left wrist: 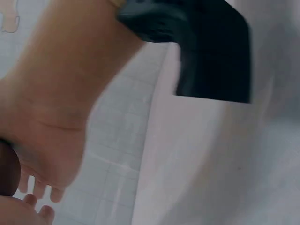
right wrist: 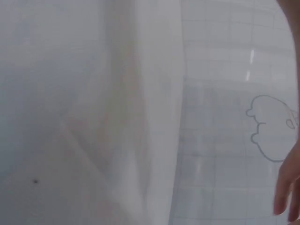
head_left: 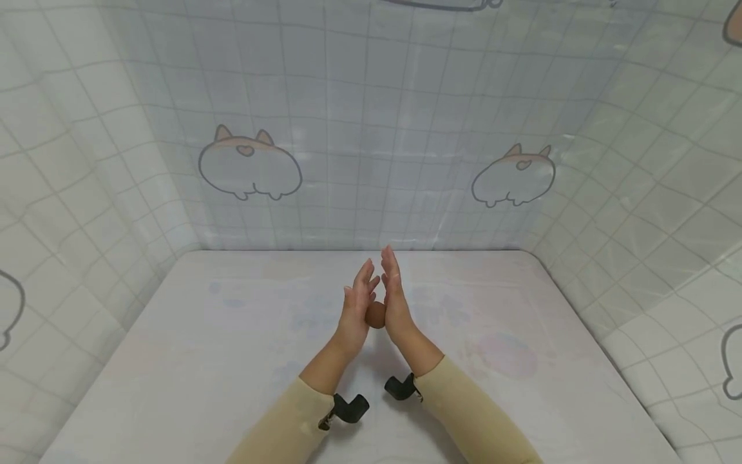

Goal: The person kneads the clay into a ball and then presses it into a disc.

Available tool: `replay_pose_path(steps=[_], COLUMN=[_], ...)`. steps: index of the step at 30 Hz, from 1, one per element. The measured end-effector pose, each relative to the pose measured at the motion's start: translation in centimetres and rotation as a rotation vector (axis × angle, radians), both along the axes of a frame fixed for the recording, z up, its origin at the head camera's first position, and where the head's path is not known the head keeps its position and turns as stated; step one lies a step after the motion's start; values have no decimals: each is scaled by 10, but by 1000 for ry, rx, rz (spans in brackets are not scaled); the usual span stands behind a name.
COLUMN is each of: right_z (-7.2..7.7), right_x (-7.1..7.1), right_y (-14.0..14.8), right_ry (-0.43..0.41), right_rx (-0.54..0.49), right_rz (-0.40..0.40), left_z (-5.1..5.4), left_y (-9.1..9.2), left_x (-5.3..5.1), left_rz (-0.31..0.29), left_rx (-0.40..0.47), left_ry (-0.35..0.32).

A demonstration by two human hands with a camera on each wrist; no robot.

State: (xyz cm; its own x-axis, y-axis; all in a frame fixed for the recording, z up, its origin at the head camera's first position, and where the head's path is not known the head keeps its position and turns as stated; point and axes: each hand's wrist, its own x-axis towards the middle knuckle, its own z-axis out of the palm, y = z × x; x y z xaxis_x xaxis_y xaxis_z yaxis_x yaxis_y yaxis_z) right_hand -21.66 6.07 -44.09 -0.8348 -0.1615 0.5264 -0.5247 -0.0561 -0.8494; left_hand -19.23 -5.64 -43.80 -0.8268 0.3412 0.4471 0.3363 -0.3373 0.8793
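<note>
A small brown ball sits between the two palms, above the table, in the head view. The left hand presses it from the left with fingers straight and pointing away. From the other side the right hand presses it, its fingers also straight. Part of the dark ball shows at the left edge of the left wrist view, against the palm of the left hand. Only some fingers of the right hand appear in the right wrist view, where the ball is out of sight.
A white table with faint coloured patches lies under the hands. Gridded curtains with cartoon animal drawings stand at the back and both sides. Black camera mounts stick out from both beige sleeves.
</note>
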Motion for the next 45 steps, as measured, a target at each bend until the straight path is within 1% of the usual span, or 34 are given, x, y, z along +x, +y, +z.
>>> replay_pose_path(steps=[2,4,7,10,13,15,17,18,19,21,24,26,28,32,34,36,40,42,45], right_z=[-2,-3,-5,-6,-5,-2,2,5,7,12,16,16,15,10,8,4,-1,-2,-1], right_x=[1,1,3,6,11,14,16,17,18,19,18,16,13,6,2,0,-3,-2,2], right_y=[0,-2,-4,-7,-10,-11,-12,-12,-11,-11,-9,-8,-7,-6,-5,-4,-5,-6,-8], right_ry=[-13,-6,34,96,152,176,197,206,207,211,205,191,172,139,128,116,87,89,114], right_rx=[27,59,100,110,77,43,3,-13,-29,-51,-61,-70,-73,-60,-44,-36,-5,15,47], right_rz=[25,59,117,179,258,306,325,321,309,261,170,113,67,22,24,34,55,72,101], left_z=[2,5,10,14,13,11,7,4,2,-3,-8,-9,-10,-10,-10,-8,-1,3,6], left_y=[-1,-2,-3,-5,-6,-6,-6,-5,-4,-2,1,1,1,0,-1,-1,-2,-2,-2], left_x=[0,-1,-3,-4,-5,-7,-8,-9,-9,-8,-4,-2,-1,-2,-2,-1,1,0,-1], left_rz=[22,57,118,171,216,238,256,261,259,246,197,163,133,63,32,22,39,56,92], left_rx=[46,85,146,179,171,146,102,75,45,-32,-113,-152,-163,-133,-95,-58,16,42,45], left_ry=[7,22,35,49,54,51,54,55,57,64,63,68,82,99,95,86,76,81,96])
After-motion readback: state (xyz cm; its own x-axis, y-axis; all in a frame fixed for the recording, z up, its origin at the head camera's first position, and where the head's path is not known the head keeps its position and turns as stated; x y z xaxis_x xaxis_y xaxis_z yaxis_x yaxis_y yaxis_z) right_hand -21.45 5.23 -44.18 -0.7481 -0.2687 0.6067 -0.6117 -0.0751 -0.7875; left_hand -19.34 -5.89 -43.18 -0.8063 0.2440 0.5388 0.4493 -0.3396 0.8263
